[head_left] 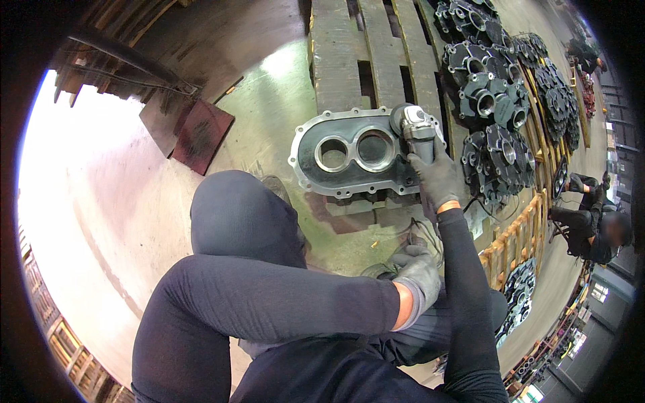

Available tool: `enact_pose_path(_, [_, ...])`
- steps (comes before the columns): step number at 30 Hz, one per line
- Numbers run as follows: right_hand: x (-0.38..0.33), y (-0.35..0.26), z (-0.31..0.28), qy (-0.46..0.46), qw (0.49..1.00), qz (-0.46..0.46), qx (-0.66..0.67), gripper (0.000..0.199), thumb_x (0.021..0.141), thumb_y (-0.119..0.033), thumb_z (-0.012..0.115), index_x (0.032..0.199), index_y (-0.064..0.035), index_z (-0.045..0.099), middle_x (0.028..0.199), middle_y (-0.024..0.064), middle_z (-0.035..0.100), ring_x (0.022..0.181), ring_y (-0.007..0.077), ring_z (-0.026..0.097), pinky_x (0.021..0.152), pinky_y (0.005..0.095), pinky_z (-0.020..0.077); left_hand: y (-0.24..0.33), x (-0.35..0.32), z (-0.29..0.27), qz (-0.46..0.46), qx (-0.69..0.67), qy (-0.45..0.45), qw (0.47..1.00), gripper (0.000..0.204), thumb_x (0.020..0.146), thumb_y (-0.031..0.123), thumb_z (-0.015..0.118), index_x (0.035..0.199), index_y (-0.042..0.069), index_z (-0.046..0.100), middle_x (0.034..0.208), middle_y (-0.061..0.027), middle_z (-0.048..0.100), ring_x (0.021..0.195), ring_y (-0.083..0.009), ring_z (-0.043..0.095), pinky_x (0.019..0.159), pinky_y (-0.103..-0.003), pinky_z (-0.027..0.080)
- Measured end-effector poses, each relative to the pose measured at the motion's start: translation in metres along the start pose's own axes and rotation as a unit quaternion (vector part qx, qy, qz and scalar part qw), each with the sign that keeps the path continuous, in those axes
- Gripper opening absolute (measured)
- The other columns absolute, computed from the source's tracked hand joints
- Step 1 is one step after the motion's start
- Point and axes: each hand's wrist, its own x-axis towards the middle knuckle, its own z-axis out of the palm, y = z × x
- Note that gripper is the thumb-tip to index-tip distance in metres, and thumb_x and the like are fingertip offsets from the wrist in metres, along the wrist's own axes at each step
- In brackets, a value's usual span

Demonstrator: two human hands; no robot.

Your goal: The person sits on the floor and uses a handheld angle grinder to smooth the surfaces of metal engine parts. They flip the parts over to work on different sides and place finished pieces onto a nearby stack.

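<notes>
My right hand (438,180), in a dark grey glove, grips an angle grinder (420,131) by its body. The grinder's head and disc rest over the right end of a metal housing cover (322,176), an oblong casting with a bright machined rim, bolt lugs and two round bores. My left hand (415,272), in a grey glove, is closed low in front of me, below the cover. A thin dark cord (433,235) loops right beside its fingers. What those fingers hold, if anything, cannot be made out.
A wooden pallet (339,74) lies beyond the cover. Several dark castings (497,158) are stacked along the right, near a slatted pallet (517,235). A reddish plate (203,134) is on the floor at left. A person (591,221) sits farther right.
</notes>
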Motion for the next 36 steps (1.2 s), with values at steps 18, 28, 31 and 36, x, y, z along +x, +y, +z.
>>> enact_pose_path(18, [-0.017,-0.084,0.045,-0.046,0.995,-0.088,-0.009,0.089,0.088,-0.044,0.083,0.160,-0.0048,0.048,0.133,0.0279,0.071,0.123,0.0465,0.069,0.104,0.0528,0.0546,0.001,-0.026,-0.001,-0.002,-0.008,0.016,1.000,0.031,0.084,0.029,0.074,0.104,0.008,0.086,0.088,-0.0122,0.079,0.082,-0.0378,0.076,0.069,-0.056,0.059])
enact_pose_path(28, [-0.041,-0.129,0.066,-0.099,0.985,-0.139,-0.010,0.078,0.089,-0.045,0.082,0.151,-0.0070,0.055,0.126,0.0274,0.073,0.119,0.0468,0.071,0.101,0.0562,0.0559,0.009,-0.037,0.008,-0.020,-0.092,-0.034,0.995,0.024,0.084,0.026,0.077,0.101,0.012,0.088,0.088,-0.0091,0.081,0.080,-0.0335,0.078,0.063,-0.055,0.060])
enact_pose_path(31, [-0.050,-0.141,0.065,-0.133,0.983,-0.124,-0.013,0.084,0.086,-0.044,0.086,0.156,-0.0088,0.055,0.128,0.0267,0.075,0.117,0.0463,0.073,0.099,0.0520,0.0576,0.000,-0.055,-0.004,-0.017,-0.089,-0.042,0.995,0.023,0.082,0.025,0.078,0.100,0.013,0.088,0.085,-0.0082,0.080,0.073,-0.0326,0.077,0.059,-0.055,0.059])
enact_pose_path(36, [-0.071,-0.135,0.078,-0.118,0.978,-0.169,0.028,0.082,0.087,-0.043,0.084,0.154,-0.0085,0.054,0.122,0.0276,0.075,0.113,0.0479,0.072,0.096,0.0545,0.0570,-0.001,-0.058,-0.003,-0.025,-0.156,-0.050,0.986,0.022,0.079,0.022,0.080,0.097,0.013,0.088,0.082,-0.0061,0.079,0.067,-0.0297,0.074,0.052,-0.054,0.057])
